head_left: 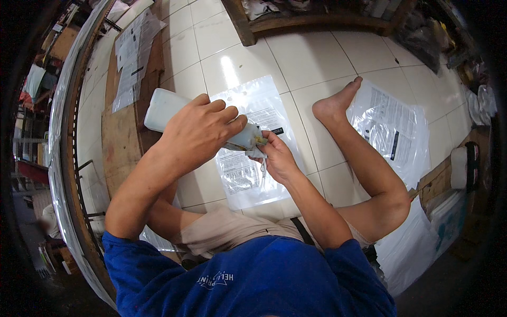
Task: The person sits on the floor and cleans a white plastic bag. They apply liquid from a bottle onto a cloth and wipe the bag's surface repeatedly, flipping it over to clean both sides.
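Pale soft pouch (163, 108) held above the tiled floor (311, 58), over a clear printed plastic bag (248, 177) lying flat there. Left hand (198, 132) clenched around pouch body, steadying it. Right hand (277, 158) pinches the pouch's near end, apparently working the small zipper pull (262, 168). More bags (393, 129) beside right leg.

plastic bag (248, 174) on floor under hands, bag stack (393, 129) right, board (124, 132) left

light: bright, overhead | glare: floor tiles (232, 68) | edges: dark, bent (fisheye) | focus: sharp centre
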`<state>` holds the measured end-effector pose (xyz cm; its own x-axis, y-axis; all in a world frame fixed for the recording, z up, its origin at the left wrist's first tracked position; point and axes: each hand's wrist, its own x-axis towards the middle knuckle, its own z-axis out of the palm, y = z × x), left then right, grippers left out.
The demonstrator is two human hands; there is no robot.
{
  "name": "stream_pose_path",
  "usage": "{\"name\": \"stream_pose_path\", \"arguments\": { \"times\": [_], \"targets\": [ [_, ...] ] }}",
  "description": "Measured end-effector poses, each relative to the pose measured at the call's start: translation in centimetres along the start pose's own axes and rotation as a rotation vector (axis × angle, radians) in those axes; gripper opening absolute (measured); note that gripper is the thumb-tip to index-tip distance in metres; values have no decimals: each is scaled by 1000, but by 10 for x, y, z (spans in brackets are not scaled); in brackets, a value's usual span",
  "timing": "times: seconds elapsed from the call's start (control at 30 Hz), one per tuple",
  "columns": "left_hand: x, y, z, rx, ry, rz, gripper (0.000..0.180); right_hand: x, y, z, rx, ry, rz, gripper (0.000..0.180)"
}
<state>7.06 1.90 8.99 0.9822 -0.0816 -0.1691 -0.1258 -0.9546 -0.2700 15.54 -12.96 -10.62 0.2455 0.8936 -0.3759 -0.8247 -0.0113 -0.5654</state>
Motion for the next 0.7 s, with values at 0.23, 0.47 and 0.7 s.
{"name": "stream_pose_path", "arguments": {
  "times": [0.23,0.47,0.7],
  "targets": [
    [6,-3,4,0,13,6,35,2,0,-5,58,19,11,28],
    [11,-7,13,-35,12,-16,41,7,0,-10,145,103,59,26],
    [-10,-36,82,-415,146,-239,67,30,-17,-24,170,37,-39,26]
  ]
}}
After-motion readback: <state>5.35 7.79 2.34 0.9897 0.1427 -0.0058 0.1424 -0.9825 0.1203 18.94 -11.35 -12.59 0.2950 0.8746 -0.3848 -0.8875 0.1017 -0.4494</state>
